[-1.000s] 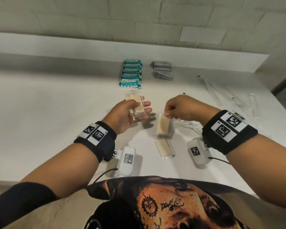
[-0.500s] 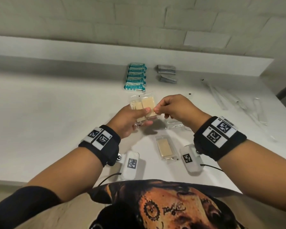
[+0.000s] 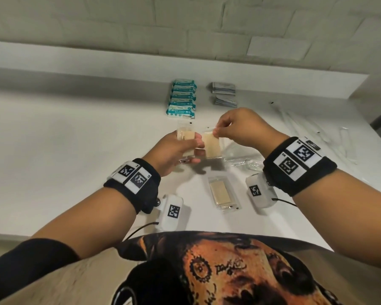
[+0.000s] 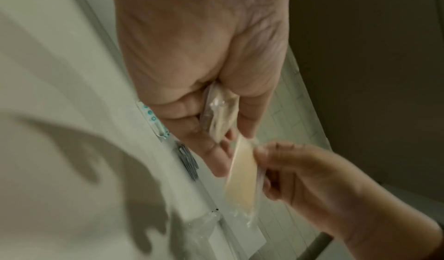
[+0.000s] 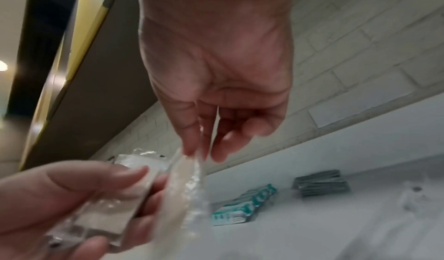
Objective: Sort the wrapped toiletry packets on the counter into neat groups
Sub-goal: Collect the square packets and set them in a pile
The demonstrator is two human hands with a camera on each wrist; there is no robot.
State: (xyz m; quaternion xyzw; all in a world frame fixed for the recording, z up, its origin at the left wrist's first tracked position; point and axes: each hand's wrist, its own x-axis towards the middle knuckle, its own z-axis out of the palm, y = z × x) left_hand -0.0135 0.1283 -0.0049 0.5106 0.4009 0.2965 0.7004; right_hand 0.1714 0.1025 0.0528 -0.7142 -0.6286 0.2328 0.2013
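My left hand [image 3: 185, 148] grips a small stack of clear-wrapped beige soap packets [image 3: 186, 137] above the white counter [image 3: 75, 139]; the same stack [image 4: 220, 114] shows edge-on between thumb and fingers in the left wrist view. My right hand [image 3: 220, 128] pinches the top edge of another beige packet [image 3: 211, 145], which hangs right beside the stack, and its fingertips [image 5: 192, 146] hold that packet's wrapper [image 5: 185, 184]. One more beige packet [image 3: 221, 192] lies flat on the counter near me.
A row of teal-and-white packets [image 3: 182, 99] and two piles of grey sachets [image 3: 224, 95] sit at the back near the ledge. Clear wrapped items [image 3: 242, 159] lie right of the hands, and thin clear-wrapped sticks [image 3: 299, 122] lie farther right. The counter's front edge runs by my torso.
My right hand lifted a beige packet off the counter and brought it up and left, beside the stack in my left hand. The left hand stayed about where it was.
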